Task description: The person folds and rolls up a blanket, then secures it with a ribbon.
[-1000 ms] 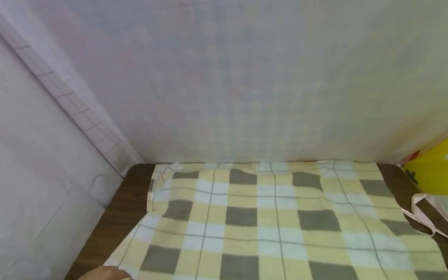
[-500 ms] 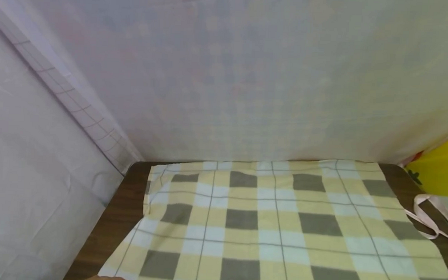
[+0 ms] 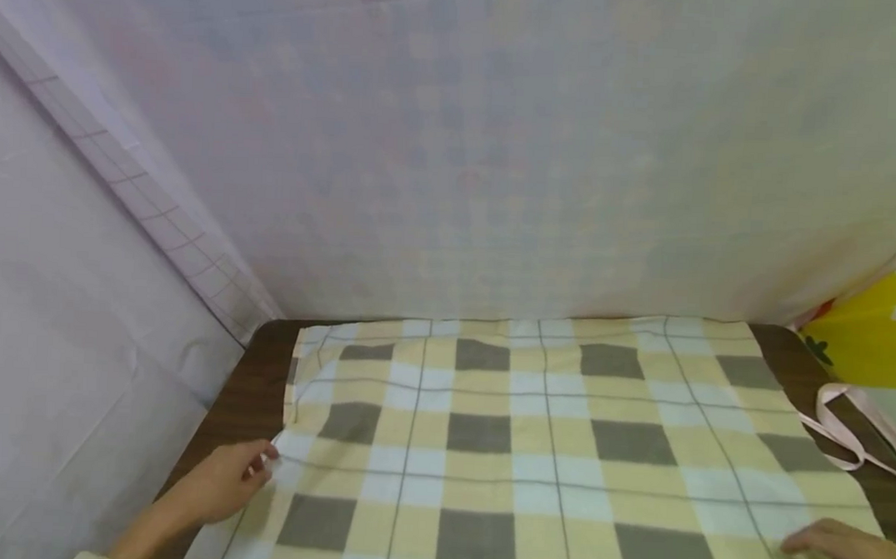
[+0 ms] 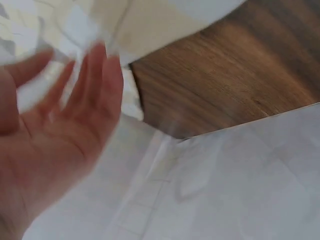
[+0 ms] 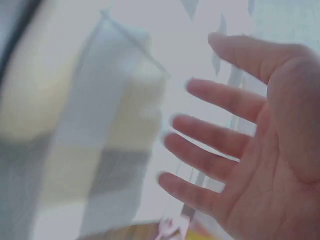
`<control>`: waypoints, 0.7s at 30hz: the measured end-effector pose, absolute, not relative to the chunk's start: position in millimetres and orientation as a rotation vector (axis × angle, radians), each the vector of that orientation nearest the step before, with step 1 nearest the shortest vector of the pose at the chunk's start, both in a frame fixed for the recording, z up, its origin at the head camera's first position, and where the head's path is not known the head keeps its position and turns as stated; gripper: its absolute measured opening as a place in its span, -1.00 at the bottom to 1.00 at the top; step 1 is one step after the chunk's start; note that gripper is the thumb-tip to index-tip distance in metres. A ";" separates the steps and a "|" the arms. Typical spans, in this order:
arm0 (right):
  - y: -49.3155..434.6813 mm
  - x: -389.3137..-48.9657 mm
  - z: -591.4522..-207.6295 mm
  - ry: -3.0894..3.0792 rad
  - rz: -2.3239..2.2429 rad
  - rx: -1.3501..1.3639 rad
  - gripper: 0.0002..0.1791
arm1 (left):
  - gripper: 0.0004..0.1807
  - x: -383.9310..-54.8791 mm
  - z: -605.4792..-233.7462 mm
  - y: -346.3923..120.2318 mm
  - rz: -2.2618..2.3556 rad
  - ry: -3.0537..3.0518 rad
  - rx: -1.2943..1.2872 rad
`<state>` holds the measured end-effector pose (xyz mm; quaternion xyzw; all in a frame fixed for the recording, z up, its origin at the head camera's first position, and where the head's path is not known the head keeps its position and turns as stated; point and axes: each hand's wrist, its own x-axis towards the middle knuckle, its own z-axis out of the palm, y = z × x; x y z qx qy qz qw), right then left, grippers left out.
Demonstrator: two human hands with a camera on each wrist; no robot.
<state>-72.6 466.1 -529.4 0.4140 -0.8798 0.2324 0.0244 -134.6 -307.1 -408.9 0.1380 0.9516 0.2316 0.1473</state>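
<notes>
Left grip (image 3: 223, 480) and right grip (image 3: 856, 554), both wide and holding nothing, flank the checked cloth (image 3: 480, 485), which presumably lies spread because the table (image 3: 243, 397) beneath supports it.

No legible text, labels or numbers
</notes>
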 end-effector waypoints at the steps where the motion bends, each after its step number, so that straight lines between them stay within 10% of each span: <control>1: 448.1 -69.4 -515.2 -2.772 0.642 1.113 -0.42 | -0.83 -142.2 -409.5 -304.6 0.631 2.808 0.344; 8: 408.8 -70.6 -518.7 -2.911 0.533 0.787 -0.08 | -0.56 -183.9 -427.2 -302.7 0.454 2.957 0.238; 15: 397.4 -67.6 -537.5 -2.945 0.584 0.747 0.11 | -0.50 -190.4 -448.6 -292.5 0.527 3.047 0.727; 21: 404.0 -64.9 -547.0 -3.125 0.371 0.588 0.07 | 0.02 -195.8 -457.1 -285.1 0.703 2.804 0.543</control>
